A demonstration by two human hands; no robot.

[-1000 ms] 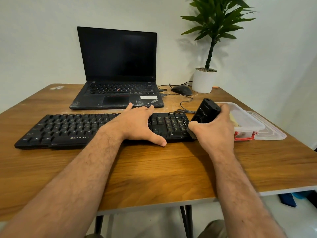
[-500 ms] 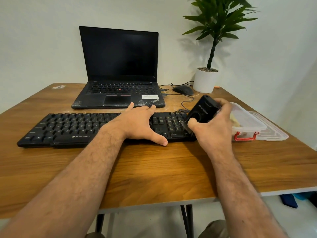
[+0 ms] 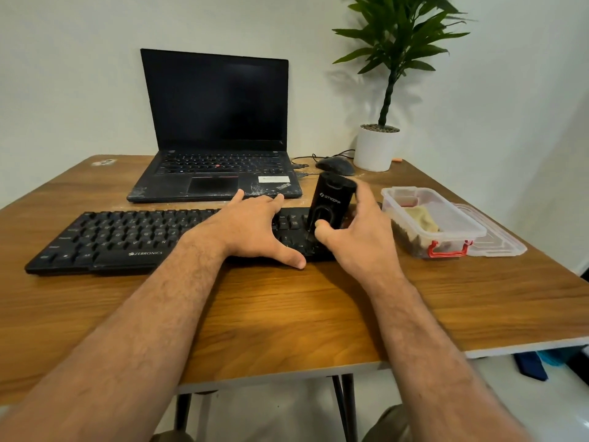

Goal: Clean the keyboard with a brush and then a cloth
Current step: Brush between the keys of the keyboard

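Note:
A black Zebronics keyboard (image 3: 127, 236) lies across the wooden table (image 3: 287, 307). My left hand (image 3: 251, 228) rests flat on its right half, fingers spread and thumb on the table's side of the front edge. My right hand (image 3: 357, 231) grips a black cylindrical brush tool (image 3: 331, 202) that stands nearly upright on the keyboard's right end, thumb on its front and fingers behind it. Its bristles are hidden. A yellowish cloth (image 3: 420, 218) lies inside the clear plastic box (image 3: 459, 240) at the right.
An open black laptop (image 3: 216, 138) stands behind the keyboard. A black mouse (image 3: 336, 165) with cables and a white potted plant (image 3: 377, 148) sit at the back right. The box's lid (image 3: 503, 244) lies beside the box near the table's right edge.
My right hand has moved left with the brush tool, from beyond the keyboard's right end onto its right-hand keys, and tipped it more upright. My left hand has stayed put.

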